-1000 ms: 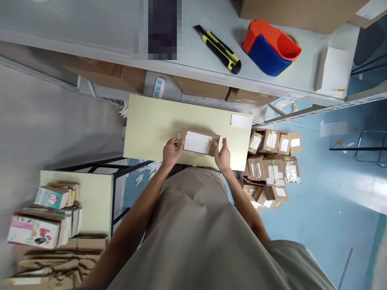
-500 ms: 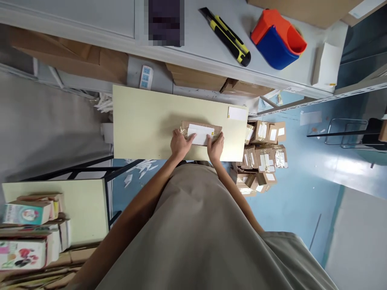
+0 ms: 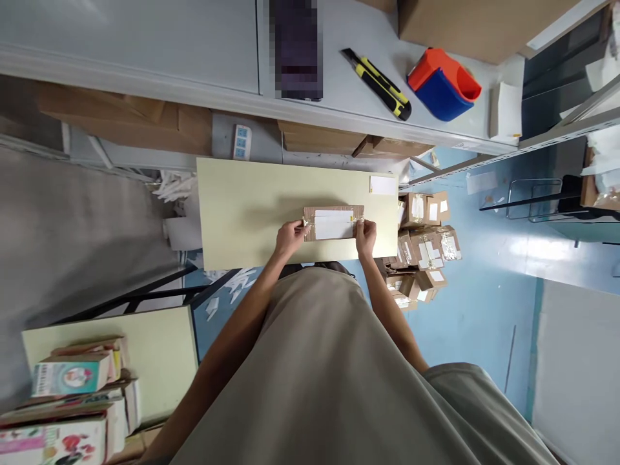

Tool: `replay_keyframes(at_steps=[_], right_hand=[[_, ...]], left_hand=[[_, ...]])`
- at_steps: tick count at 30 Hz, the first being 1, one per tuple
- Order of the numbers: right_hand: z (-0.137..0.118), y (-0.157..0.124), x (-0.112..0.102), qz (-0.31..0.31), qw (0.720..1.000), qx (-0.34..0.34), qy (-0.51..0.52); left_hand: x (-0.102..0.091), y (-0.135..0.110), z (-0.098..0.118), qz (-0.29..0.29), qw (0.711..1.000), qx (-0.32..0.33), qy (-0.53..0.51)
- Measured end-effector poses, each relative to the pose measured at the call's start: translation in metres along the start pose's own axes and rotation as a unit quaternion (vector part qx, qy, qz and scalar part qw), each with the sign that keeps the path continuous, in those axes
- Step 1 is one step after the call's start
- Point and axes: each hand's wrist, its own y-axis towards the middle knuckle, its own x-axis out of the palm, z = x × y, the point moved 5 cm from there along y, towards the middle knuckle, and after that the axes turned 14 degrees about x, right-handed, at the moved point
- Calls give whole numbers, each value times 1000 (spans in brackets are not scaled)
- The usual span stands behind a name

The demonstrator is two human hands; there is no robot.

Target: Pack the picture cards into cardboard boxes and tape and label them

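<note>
A flat brown cardboard parcel (image 3: 334,211) with a white label on top lies on a pale yellow table (image 3: 252,206). My left hand (image 3: 289,237) grips its left end, fingers curled round the taped edge. My right hand (image 3: 365,236) grips its right end in the same way. Both hands sit at the table's near edge, in front of my body.
A small white label sheet (image 3: 383,185) lies at the table's far right corner. Several taped parcels (image 3: 426,245) are piled on the blue floor to the right. A yellow-black utility knife (image 3: 380,84) and an orange-blue tape dispenser (image 3: 443,84) rest on the grey shelf. Books (image 3: 72,381) are stacked on a second table at lower left.
My hands have moved from the top of the label out to the two ends of the parcel and now hold it there. The camera view has shifted slightly.
</note>
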Motion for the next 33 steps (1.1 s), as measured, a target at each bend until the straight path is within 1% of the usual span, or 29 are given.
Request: replay_keyframes(at_steps=[3, 4, 6, 8, 9, 11, 15, 19, 20, 22, 25, 26, 28, 30, 31, 33], right_hand=[[-10, -1, -6, 37, 998, -41, -41], [-14, -2, -6, 36, 996, -53, -54], [-18, -3, -5, 24, 995, -64, -78], [-17, -3, 1, -8, 994, -59, -90], [-14, -4, 6, -29, 994, -51, -92], [-6, -5, 15, -67, 993, -28, -96], [15, -7, 25, -97, 989, 18, -112], [33, -3, 20, -142, 982, 47, -116], [36, 0, 17, -148, 981, 50, -115], [42, 9, 8, -152, 981, 53, -110], [47, 30, -8, -144, 984, 49, -94], [48, 39, -13, -141, 985, 47, -89], [51, 59, -23, -134, 986, 45, -82], [54, 82, -33, -127, 988, 45, -77], [55, 94, -39, -122, 989, 45, -75], [57, 119, -49, -109, 991, 38, -70]], left_hand=[[-15, -2, -2, 25, 999, 27, 0], [-20, -2, -1, 42, 998, 37, 3], [-29, 0, -1, 86, 995, 54, 13], [-35, 1, -3, 119, 991, 55, 23], [-35, 2, -5, 126, 991, 45, 26], [-34, 0, -13, 120, 992, 10, 32], [-27, -10, -31, 98, 993, -46, 41], [-21, -21, -45, 94, 992, -74, 39], [-21, -24, -46, 105, 991, -74, 45], [-24, -28, -46, 149, 985, -63, 66], [-31, -31, -36, 227, 967, -34, 110], [-31, -30, -30, 245, 962, -19, 124], [-27, -24, -12, 259, 954, 21, 147], [-13, -11, 10, 250, 953, 67, 159], [-3, -3, 22, 238, 954, 89, 159], [24, 16, 46, 205, 959, 128, 148]])
